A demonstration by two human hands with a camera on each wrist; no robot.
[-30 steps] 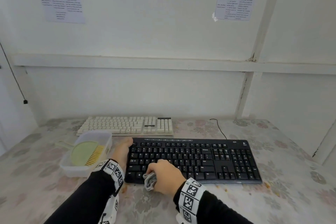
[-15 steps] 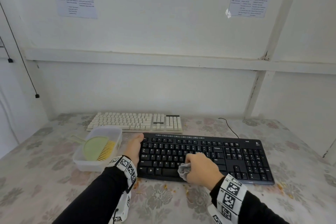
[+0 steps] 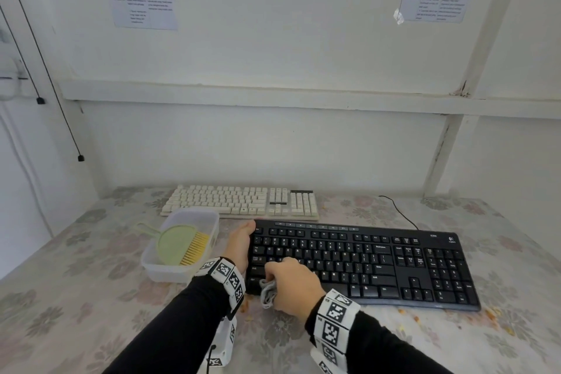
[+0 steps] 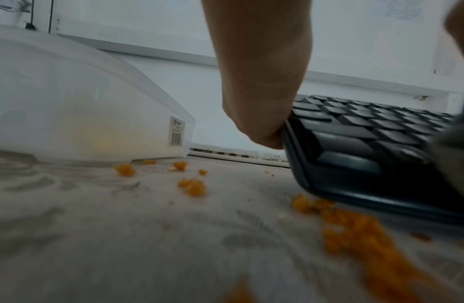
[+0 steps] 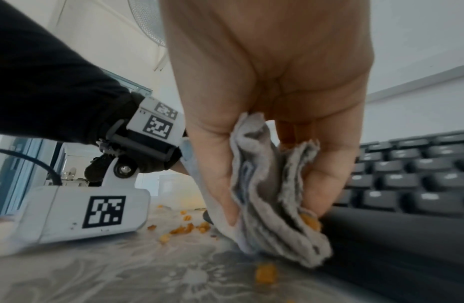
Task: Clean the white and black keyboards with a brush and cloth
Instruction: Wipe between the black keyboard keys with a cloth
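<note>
The black keyboard [image 3: 379,264] lies at the near middle of the table, with the white keyboard [image 3: 243,202] behind it. My right hand [image 3: 291,282] grips a crumpled grey cloth [image 3: 268,293] and presses it onto the black keyboard's front left keys. The right wrist view shows the cloth [image 5: 272,205] bunched between thumb and fingers, with orange crumbs caught in it. My left hand [image 3: 241,244] lies flat against the keyboard's left edge, fingers straight. The green brush [image 3: 182,244] with yellow bristles lies in a plastic tub.
The translucent tub [image 3: 194,212] stands just left of my left hand. Orange crumbs [image 4: 191,186] are scattered on the flowered tablecloth [image 3: 76,297] along the black keyboard's front and left edges. A black cable [image 3: 397,211] runs behind the keyboard. The wall is close behind.
My right hand with the cloth swept right along the front keys, then back to the keyboard's left end. The left hand stayed against the left edge.
</note>
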